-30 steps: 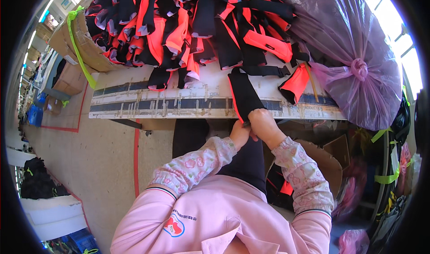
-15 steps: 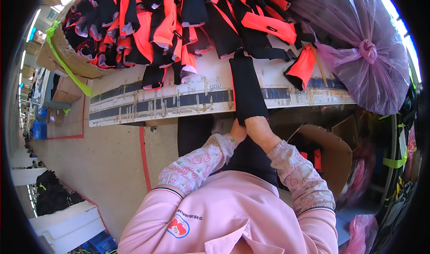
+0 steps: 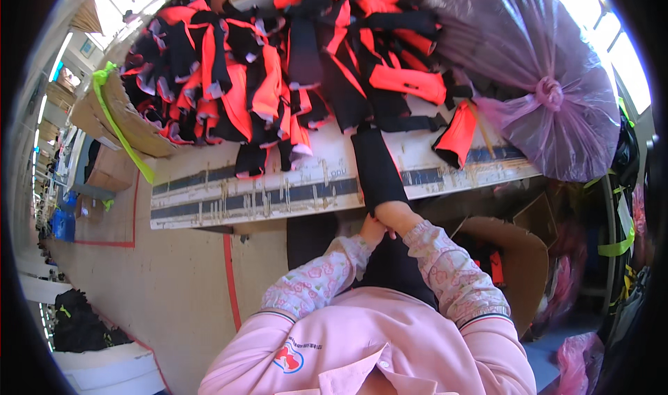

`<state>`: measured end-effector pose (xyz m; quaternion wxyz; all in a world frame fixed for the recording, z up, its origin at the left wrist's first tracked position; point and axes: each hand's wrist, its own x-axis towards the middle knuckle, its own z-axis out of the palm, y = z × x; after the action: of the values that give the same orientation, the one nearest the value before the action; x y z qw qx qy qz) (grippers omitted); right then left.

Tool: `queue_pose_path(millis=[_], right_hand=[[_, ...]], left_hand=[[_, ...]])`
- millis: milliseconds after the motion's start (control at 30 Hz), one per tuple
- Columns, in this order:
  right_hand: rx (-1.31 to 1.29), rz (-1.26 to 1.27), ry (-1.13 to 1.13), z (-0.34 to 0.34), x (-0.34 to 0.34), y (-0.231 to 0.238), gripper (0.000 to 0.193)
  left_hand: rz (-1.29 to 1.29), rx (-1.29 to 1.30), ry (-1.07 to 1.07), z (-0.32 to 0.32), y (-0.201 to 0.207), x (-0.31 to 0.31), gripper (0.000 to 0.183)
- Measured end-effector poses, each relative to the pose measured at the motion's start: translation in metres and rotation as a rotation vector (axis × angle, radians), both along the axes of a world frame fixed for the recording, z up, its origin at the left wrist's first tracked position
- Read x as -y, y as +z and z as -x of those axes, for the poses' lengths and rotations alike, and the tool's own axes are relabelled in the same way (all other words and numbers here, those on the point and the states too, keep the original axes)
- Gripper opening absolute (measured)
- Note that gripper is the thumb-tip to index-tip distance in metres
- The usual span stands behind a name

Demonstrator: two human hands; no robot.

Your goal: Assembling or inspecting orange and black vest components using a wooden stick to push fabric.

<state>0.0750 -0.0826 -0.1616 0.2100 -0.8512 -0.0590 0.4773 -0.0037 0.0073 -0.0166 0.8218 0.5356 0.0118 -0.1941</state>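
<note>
A long black fabric sleeve (image 3: 378, 169) with an orange edge lies over the table's front edge, its near end hanging toward me. My left hand (image 3: 374, 229) is closed at that near end, with a few fingertips showing beneath my right wrist. My right hand (image 3: 395, 216) is at the sleeve's near opening. Its fingers are hidden by the black fabric, so whether they grip is unclear. Beyond lies a big pile of similar black and orange fabric pieces (image 3: 268, 82). One orange and black piece (image 3: 457, 134) lies apart, right of the sleeve.
The white table (image 3: 306, 186) has a taped, striped front edge. A knotted translucent purple bag (image 3: 550, 116) bulges at its right end. A cardboard carton (image 3: 132, 127) with a lime strap stands left of the pile. Below the table, right of me, is an open cardboard box (image 3: 518, 256).
The view has tilted up, so the table and pile sit lower in the picture. My hands remain at the sleeve's near end, slightly nearer my body; fingertips now show under my right wrist.
</note>
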Motion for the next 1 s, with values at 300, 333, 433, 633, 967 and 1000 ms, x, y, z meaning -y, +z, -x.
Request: queue_pose_path(millis=[300, 333, 433, 633, 967, 1000], right_hand=[[0.884, -0.323, 0.023, 0.084, -0.023, 0.214, 0.026], [0.911, -0.355, -0.018, 0.082, -0.023, 0.216, 0.026], [0.848, -0.233, -0.047, 0.079, -0.029, 0.216, 0.025], [0.62, -0.047, 0.147, 0.06, -0.03, 0.215, 0.026], [0.877, -0.703, -0.076, 0.062, 0.03, 0.306, 0.037], [1.141, -0.613, 0.055, 0.06, 0.023, 0.312, 0.048]], left_hand=[[-0.235, 0.234, 0.234, 0.026, -0.02, -0.034, 0.026], [-0.296, 0.203, 0.221, 0.022, -0.018, -0.035, 0.027], [-0.489, 0.099, 0.18, 0.012, -0.018, -0.039, 0.03], [-0.067, -0.101, 0.19, 0.017, -0.006, -0.032, 0.006], [0.077, -0.176, 0.219, 0.004, 0.029, -0.031, 0.029], [0.06, -0.191, 0.244, 0.009, 0.019, -0.038, 0.03]])
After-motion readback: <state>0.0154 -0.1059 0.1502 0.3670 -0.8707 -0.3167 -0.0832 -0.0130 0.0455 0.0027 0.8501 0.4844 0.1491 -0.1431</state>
